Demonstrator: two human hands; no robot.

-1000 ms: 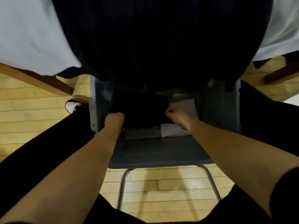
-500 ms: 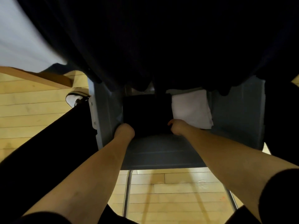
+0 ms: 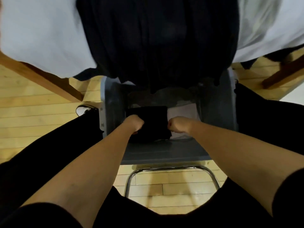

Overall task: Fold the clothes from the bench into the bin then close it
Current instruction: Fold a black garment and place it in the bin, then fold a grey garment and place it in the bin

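A folded black garment (image 3: 150, 122) lies inside the grey plastic bin (image 3: 164, 150), on its left side. My left hand (image 3: 134, 124) grips the garment's left edge with curled fingers. My right hand (image 3: 178, 126) is curled at its right edge and pinches it. A folded white garment (image 3: 182, 111) lies beside it on the bin's right side. Above, a large black cloth (image 3: 158, 41) hangs from the bench over the bin's far part, with white cloths (image 3: 41, 35) on both sides of it.
The bin sits on a chrome-framed stool (image 3: 171, 170) over a pale wood floor (image 3: 32, 116). Wooden bench legs (image 3: 49, 81) slant at left and right. My black-clad legs flank the bin, and a shoe (image 3: 83, 110) shows at left.
Both hands have stayed on the folded black garment in the bin and pulled it slightly towards me. The view has tilted up, so the white cloths on the bench show again.
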